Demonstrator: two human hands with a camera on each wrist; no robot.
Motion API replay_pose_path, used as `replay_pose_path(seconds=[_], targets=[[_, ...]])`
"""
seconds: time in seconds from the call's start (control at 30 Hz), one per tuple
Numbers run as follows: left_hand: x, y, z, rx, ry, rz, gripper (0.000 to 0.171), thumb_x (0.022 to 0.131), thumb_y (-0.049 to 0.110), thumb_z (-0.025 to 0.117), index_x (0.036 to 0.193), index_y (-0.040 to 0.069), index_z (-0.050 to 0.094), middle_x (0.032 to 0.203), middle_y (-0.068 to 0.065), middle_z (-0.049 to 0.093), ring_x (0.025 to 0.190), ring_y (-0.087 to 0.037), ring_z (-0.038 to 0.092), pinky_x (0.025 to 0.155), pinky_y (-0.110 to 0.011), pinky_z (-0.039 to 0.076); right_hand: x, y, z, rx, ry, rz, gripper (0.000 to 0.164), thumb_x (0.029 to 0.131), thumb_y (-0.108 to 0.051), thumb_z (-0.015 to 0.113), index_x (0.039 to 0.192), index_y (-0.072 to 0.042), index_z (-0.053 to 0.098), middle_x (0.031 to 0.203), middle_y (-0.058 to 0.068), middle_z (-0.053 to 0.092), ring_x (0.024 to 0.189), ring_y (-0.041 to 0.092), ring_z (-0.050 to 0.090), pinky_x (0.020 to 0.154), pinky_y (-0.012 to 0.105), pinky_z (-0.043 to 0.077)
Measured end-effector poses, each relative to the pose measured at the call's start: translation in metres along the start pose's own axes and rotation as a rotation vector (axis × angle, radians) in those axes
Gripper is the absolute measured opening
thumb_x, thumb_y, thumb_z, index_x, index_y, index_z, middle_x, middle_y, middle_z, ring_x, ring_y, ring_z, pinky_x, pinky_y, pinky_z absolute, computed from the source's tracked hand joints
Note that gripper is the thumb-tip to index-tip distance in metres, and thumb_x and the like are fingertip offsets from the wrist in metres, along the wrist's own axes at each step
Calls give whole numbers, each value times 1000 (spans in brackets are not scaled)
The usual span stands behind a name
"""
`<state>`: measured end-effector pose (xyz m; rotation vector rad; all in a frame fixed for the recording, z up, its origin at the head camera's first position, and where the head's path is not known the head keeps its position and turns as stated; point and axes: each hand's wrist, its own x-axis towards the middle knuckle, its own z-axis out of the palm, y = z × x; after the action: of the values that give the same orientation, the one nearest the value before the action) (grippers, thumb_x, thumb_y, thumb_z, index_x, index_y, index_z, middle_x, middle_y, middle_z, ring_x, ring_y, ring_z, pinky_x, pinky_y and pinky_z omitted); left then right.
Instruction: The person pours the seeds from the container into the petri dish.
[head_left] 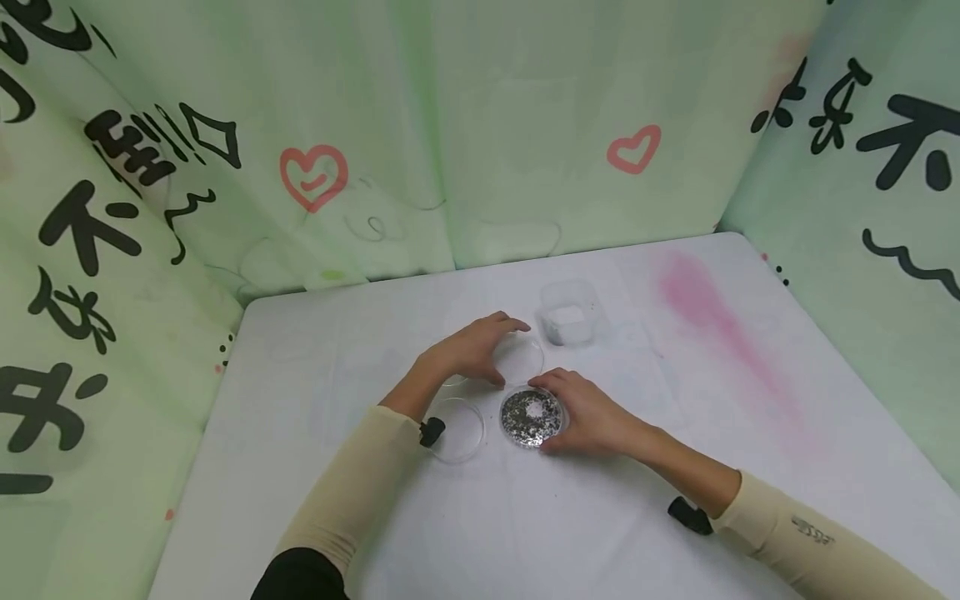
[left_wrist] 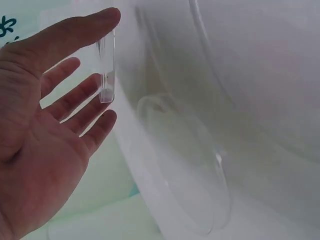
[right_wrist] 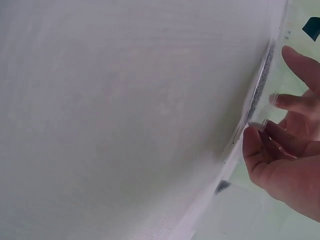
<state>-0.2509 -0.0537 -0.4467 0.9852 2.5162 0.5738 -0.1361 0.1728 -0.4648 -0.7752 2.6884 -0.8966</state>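
Two hands are at work, and both grips are closed round something: the left grip (head_left: 477,348) grasps one clear round dish (head_left: 519,360) by its edge between thumb and fingers, and the right grip (head_left: 588,414) grasps one filled dish (head_left: 531,417), its thumb and fingers curved round the right-hand side. The filled dish, packed with dark and silvery bits round a single pale patch, lies just left of the right grip's palm, on the person's side of the clear dish. One empty clear dish (head_left: 456,431) lies nearer the person than the left grip, just beside that wrist; a sliver of another clear rim shows under the left grip, mostly hidden, so its full shape cannot be told. Beyond both grips, a little to the right of the left one, stands one square tub (head_left: 567,312) of clear plastic, its contents too faint to make out. Behind the grips run two pale sleeves (head_left: 352,483), with one small black piece near each wrist. All this sits over one white desk (head_left: 570,533), with one pink smear (head_left: 720,333) farther out to the right of the grips. Past its far edge hangs a green curtain (head_left: 517,192) bearing two red hearts (head_left: 313,178).
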Motion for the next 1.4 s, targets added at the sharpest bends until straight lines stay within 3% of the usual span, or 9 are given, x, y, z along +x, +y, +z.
replay_pose_path(seconds=[0.27, 0.47, 0.7, 0.9, 1.0, 1.17, 1.4], targets=[[-29, 1, -23, -102, 49, -9, 98, 74, 18, 95, 158, 21, 43, 147, -17, 48, 138, -33, 52, 110, -46, 49, 2, 2, 0, 21, 4, -2, 84, 67, -19, 96, 139, 0, 58, 135, 15, 62, 124, 35, 58, 105, 57, 48], [-53, -2, -34, -181, 92, 9, 97, 74, 26, 95, 156, 26, 44, 146, -13, 50, 141, -30, 51, 110, -47, 48, 0, 2, 0, 25, 4, 14, 84, 67, -19, 95, 140, -1, 58, 135, 14, 61, 124, 34, 58, 106, 57, 47], [-66, -11, -24, -423, 125, 75, 88, 74, 24, 96, 148, 30, 48, 142, -14, 46, 143, -27, 49, 122, -43, 37, 0, 2, -2, 32, -3, 23, 83, 68, -18, 94, 140, -1, 57, 135, 14, 61, 124, 34, 58, 105, 57, 47], [-69, -10, -14, -601, 151, 191, 84, 71, 6, 94, 140, 15, 47, 136, -14, 39, 142, -38, 50, 122, -39, 38, 0, 0, -1, 30, -3, 22, 84, 67, -19, 94, 140, -2, 57, 135, 13, 61, 123, 34, 58, 105, 57, 47], [-70, -5, -11, -595, 161, 211, 87, 71, 5, 94, 142, 15, 45, 133, -15, 40, 139, -40, 54, 121, -40, 40, 0, 0, -1, 32, -5, 21, 84, 67, -20, 95, 140, -2, 57, 134, 13, 61, 122, 34, 59, 105, 57, 47], [-70, 4, -4, -471, 188, 168, 88, 73, 23, 96, 145, 25, 45, 132, -11, 47, 128, -33, 60, 116, -43, 44, 0, 1, -1, 35, -11, 20, 83, 68, -20, 95, 140, -3, 57, 135, 13, 61, 122, 34, 58, 104, 57, 47], [-67, 17, 10, -416, 175, 118, 93, 73, 28, 97, 148, 18, 43, 134, -18, 55, 125, -32, 61, 111, -42, 48, 0, 2, -1, 35, -6, 8, 83, 68, -19, 95, 140, -2, 57, 135, 14, 62, 122, 33, 59, 104, 56, 48]])
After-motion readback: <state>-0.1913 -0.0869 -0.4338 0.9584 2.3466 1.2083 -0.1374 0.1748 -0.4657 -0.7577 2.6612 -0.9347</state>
